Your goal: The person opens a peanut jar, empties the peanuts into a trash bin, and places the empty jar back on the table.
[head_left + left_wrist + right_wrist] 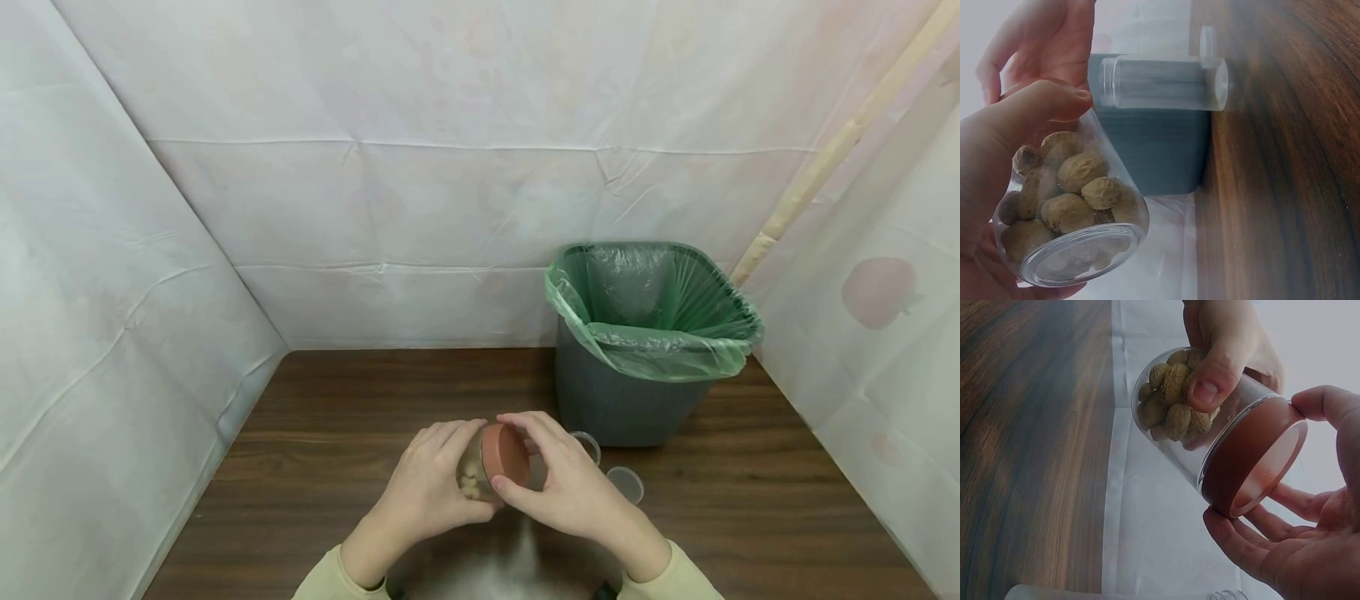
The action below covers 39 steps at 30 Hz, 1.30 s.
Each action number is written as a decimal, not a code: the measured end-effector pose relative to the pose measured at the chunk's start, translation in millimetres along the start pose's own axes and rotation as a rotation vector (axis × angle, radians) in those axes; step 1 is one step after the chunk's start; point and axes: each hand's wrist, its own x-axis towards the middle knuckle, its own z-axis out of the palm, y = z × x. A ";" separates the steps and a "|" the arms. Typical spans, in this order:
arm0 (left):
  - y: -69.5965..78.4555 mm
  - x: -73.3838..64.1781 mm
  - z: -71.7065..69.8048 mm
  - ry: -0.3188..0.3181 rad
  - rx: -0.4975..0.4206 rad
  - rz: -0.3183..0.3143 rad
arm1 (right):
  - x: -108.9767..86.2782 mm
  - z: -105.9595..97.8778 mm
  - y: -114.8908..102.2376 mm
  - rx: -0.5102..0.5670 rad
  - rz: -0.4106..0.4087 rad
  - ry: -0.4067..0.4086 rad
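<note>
Tilted above the table, a clear jar (1166, 434) holds several unshelled peanuts (1066, 209) and has a reddish-brown lid (506, 454) at its mouth. My left hand (430, 481) grips the jar's body, thumb over one side and fingers behind it. With thumb and fingertips spread around the rim, my right hand (561, 479) holds the lid; in the right wrist view the lid sits on the jar's mouth. The peanuts lie toward the jar's bottom end.
An empty clear jar (1160, 83) stands on the table (337, 425), with a small clear round piece (625, 485) next to it. Behind them is a grey bin (630, 408) lined with a green bag (675, 354). White sheets (450, 208) hang around the table.
</note>
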 end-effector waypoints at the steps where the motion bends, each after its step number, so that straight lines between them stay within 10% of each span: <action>1: -0.1 0.1 -0.2 -0.001 -0.001 -0.001 | 0.3 -0.1 0.3 0.001 -0.004 -0.004; 30: 0.2 1.0 -2.6 -0.002 -0.013 0.001 | 1.6 -3.9 1.1 0.004 -0.123 -0.022; 39: -0.7 1.3 -2.4 0.026 -0.003 0.018 | -0.7 -1.7 -3.7 0.018 0.015 -0.014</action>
